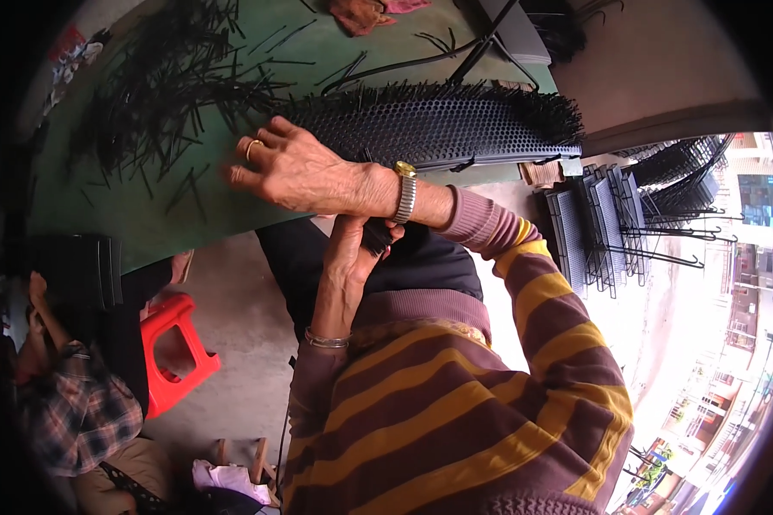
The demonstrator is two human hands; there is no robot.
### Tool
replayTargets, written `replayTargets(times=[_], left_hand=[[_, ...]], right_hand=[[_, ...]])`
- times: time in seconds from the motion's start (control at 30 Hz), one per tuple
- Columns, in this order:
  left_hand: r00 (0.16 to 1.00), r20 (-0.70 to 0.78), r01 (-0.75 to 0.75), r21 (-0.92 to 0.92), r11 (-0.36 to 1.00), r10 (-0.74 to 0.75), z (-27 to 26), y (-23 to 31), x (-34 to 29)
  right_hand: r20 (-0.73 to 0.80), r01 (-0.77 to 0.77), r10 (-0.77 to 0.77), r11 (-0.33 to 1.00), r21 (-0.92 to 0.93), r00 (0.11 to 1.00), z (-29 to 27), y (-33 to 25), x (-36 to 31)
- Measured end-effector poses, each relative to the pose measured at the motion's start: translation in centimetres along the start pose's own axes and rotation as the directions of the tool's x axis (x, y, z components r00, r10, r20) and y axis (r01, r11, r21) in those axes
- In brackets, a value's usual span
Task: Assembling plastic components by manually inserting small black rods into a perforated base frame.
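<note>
Evidently pin-setting work on a green table. Right hand — ring on one finger, metal watch at the wrist — lies fingers spread and loose at the near end of a long black perforated strip, grasping nothing that I can make out. Left hand, just below it, is clenched around a small bundle of black pins, bangle on that wrist.

To do this well, my judgement: steady the strip with the flat hand, feed one pin per hole, keep the bundle near.

Strip is curved and dotted with round holes, with thin spikes bristling along its far edge and right end. Loose pins lie scattered on the table, matte and straight. Finished panels are stacked at right; a red plastic stool stands lower left.
</note>
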State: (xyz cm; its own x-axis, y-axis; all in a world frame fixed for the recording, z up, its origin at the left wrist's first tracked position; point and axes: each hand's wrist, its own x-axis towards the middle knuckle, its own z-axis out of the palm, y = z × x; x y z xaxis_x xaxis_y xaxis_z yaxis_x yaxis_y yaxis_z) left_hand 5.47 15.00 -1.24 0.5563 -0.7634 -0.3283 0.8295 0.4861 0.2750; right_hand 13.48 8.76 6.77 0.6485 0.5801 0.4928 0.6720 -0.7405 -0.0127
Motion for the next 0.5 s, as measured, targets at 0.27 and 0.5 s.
replayTargets(times=[0.27,0.5], left_hand=[[0.931,-0.074,-0.191,0.736,0.650,0.358,-9.6,-3.8,0.7],[0.979,0.051,-0.202,0.401,0.893,0.199,-17.0,-2.0,2.5]], right_hand=[[0.034,0.059,-0.065,0.985,0.162,0.997,0.1,-3.2,0.0],[0.209,0.160,-0.140,0.984,-0.082,0.968,0.9,-5.8,0.4]])
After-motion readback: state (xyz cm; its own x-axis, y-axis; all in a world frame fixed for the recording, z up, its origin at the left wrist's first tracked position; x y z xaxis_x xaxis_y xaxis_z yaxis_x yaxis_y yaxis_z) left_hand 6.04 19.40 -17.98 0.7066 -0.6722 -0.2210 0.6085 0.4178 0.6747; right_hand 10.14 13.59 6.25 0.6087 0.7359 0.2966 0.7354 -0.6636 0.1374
